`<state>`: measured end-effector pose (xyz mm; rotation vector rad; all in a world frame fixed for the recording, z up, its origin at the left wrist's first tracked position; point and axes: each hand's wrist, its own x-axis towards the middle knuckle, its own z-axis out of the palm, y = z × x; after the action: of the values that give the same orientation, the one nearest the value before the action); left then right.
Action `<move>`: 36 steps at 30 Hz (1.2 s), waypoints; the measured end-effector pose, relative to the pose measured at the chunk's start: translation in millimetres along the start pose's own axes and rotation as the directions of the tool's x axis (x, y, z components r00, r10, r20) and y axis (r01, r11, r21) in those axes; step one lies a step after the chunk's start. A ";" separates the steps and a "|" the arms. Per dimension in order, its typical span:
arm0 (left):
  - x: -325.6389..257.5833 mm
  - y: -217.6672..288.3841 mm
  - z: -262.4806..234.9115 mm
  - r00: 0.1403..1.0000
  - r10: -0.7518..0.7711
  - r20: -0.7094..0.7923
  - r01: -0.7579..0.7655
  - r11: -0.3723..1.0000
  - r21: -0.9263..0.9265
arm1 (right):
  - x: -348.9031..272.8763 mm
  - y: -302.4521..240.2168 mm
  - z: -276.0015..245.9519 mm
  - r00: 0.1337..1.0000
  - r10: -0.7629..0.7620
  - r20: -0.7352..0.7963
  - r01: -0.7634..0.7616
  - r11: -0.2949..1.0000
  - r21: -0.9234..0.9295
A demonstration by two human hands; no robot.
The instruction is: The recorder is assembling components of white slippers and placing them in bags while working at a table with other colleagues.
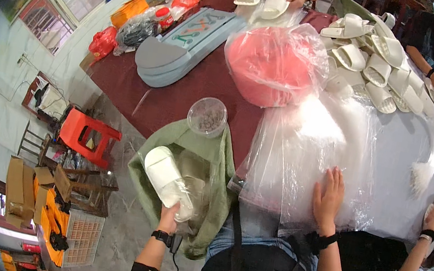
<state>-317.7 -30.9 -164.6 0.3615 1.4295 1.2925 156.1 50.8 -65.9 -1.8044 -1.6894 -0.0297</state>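
White slipper [160, 168] just beyond the left hand [169, 218], over the mouth of a green sack [222, 194], that hand grasping its near end, right hand [327, 200] open, palm down, fingers nearly straight, resting on clear bags [290, 154]

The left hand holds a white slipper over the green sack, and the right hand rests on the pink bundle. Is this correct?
Not quite: in the head view, the right hand rests on clear plastic bags, not the pink bundle. The left hand holds a white slipper over the green sack.
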 end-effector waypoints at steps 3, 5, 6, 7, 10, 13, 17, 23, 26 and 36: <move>32.9 -0.5 9.7 0.949 -0.153 -0.275 0.186 0.978 0.098 | -3.7 0.6 -4.8 0.999 0.039 0.005 -0.039 0.999 -0.021; 57.0 -10.0 -9.0 0.983 0.139 -0.122 -0.106 0.964 0.245 | -3.4 -2.0 2.1 1.000 -0.001 0.025 0.001 0.999 -0.032; 64.4 -11.9 8.4 0.960 0.120 -0.253 -0.001 0.905 0.425 | -4.3 2.3 3.6 1.000 0.024 0.008 -0.023 0.998 -0.059; 65.9 -10.0 19.3 0.973 0.102 -0.208 0.000 0.898 0.440 | -6.0 7.0 3.6 1.000 0.017 0.011 -0.016 0.996 -0.089; 72.7 1.0 -22.6 0.976 -0.206 -0.067 0.216 0.895 0.390 | -5.3 1.8 6.5 1.000 0.016 0.020 -0.014 0.995 -0.099; 61.8 19.5 10.2 0.997 -0.079 0.024 0.063 0.916 0.397 | -5.9 11.6 7.7 0.999 0.045 0.027 -0.041 0.992 -0.122; 19.1 66.3 61.6 0.962 0.201 -0.188 -0.072 0.843 0.533 | 0.4 1.4 -3.5 1.000 0.004 0.009 -0.002 0.992 -0.123; -46.7 79.0 162.1 0.387 0.826 0.411 -0.745 0.017 0.667 | -2.0 7.4 2.3 0.999 -0.014 -0.047 0.011 0.999 -0.053; -80.2 71.3 220.2 0.347 0.692 0.633 -0.855 -0.044 0.517 | -2.3 2.5 3.7 0.999 -0.013 -0.038 0.010 0.997 -0.083; -77.8 27.2 338.4 0.116 0.131 0.985 -0.935 -0.321 0.153 | -3.2 4.6 1.7 0.999 0.033 -0.014 -0.032 0.996 0.077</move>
<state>-18.4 83.7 -28.2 2.7931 0.9722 0.5054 159.0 49.0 -70.7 -1.7694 -1.6284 0.0349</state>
